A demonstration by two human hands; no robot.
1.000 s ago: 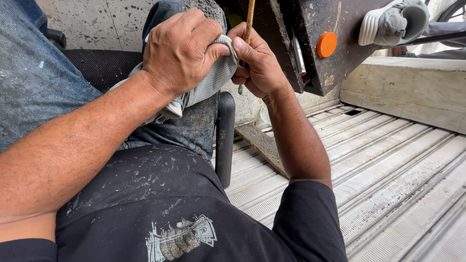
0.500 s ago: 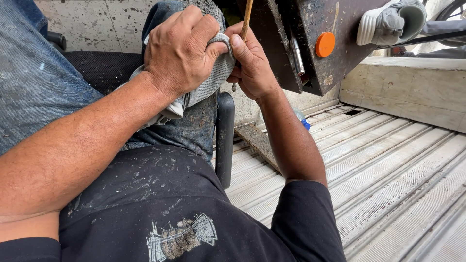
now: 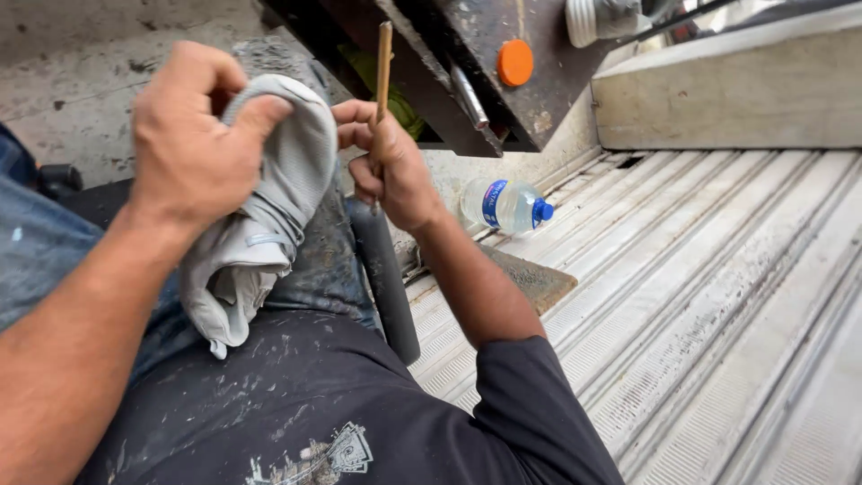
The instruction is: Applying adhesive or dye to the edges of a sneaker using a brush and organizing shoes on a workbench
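Nearest: dark paint-flecked shirt (image 3: 296,404) and blue jeans (image 3: 36,260) of the seated person. Left hand (image 3: 193,148) closed in a full fist on a grey cloth (image 3: 260,216); cloth bunched at the top under the thumb, rest hangs loose over the knee. Right hand (image 3: 391,166) just beside it, fingers pinched narrow around a thin wooden stick (image 3: 383,67), held upright, upper end poking above the hand toward the dark metal frame (image 3: 503,54). Lower end of the stick hidden behind the hand, so can't tell what's on it. Cloth and stick close but not touching.

Progress, judged: wiping looks mid-way; cloth gathered and ready, stick not wrapped in it right now. Can't tell if the stick is clean.

Further out: black rod (image 3: 386,278) by the leg, clear water bottle (image 3: 507,207) with blue cap lying on the ribbed metal floor (image 3: 700,314), orange round cap (image 3: 515,63) on the frame, concrete slab (image 3: 727,85) behind.
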